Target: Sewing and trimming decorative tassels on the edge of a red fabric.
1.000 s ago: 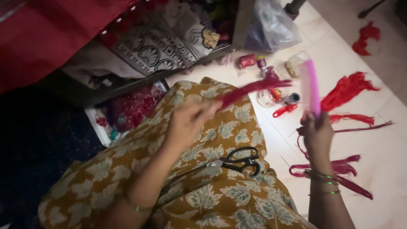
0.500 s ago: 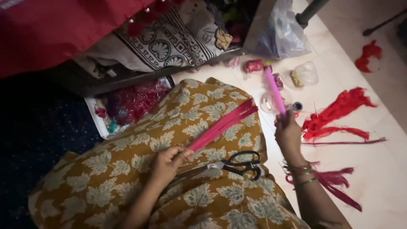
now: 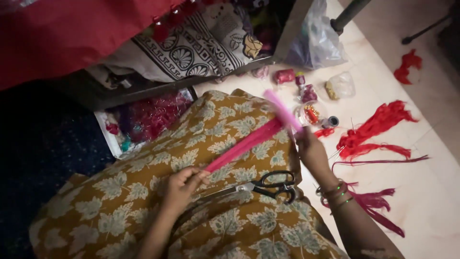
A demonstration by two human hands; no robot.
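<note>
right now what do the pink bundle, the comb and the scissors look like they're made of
Pink bundle: fine thread or silky fibre, soft sheen, strands pulled straight between both hands.
Comb: likely plastic, smooth uniform pink, though blurred.
Scissors: pale metal blades, black handles, probably plastic.

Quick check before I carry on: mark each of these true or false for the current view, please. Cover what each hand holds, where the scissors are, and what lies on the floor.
1. The left hand pinches one end of the pink thread bundle. True.
2. The right hand holds the scissors. False: it holds a pink comb; the scissors lie on the patterned fabric over the lap.
3. Red thread tassels lie on the pale floor. True.
4. The right wrist is bare. False: it wears bangles.
</note>
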